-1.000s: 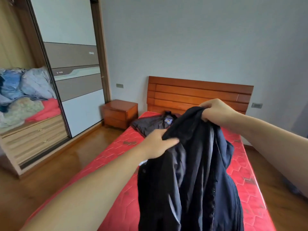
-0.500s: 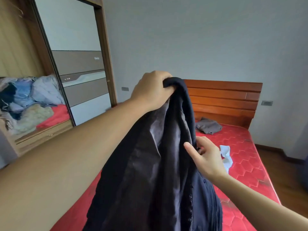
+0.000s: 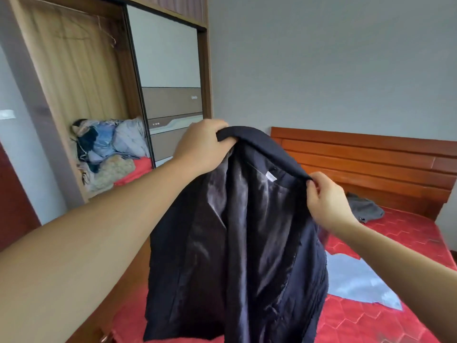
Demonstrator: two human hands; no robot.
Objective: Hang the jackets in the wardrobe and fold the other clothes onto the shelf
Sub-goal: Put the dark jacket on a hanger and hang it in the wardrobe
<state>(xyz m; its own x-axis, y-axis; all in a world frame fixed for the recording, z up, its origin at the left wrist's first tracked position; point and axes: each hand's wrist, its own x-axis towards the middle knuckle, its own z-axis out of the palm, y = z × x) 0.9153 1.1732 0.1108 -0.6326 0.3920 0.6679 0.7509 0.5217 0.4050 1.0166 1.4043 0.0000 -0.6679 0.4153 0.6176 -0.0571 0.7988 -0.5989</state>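
Observation:
A dark navy jacket (image 3: 247,243) hangs in front of me with its shiny lining facing me. My left hand (image 3: 200,147) grips its collar at the upper left. My right hand (image 3: 326,199) pinches the collar edge at the right, lower than the left. The open wardrobe (image 3: 74,82) stands at the left, with thin wire hangers (image 3: 108,35) on its rail and a heap of clothes (image 3: 111,152) on its shelf. A grey garment (image 3: 366,207) and a light blue one (image 3: 356,280) lie on the red bed (image 3: 395,325).
The wardrobe's sliding door (image 3: 170,82) covers its right half. A wooden headboard (image 3: 371,159) stands against the grey wall behind the bed. A wall switch (image 3: 7,114) sits at the far left, beside a dark red door edge (image 3: 12,201).
The jacket has been lifted and spread open between both hands, lining now towards me. My right hand moved from its front edge up to the collar. The view has swung left towards the wardrobe.

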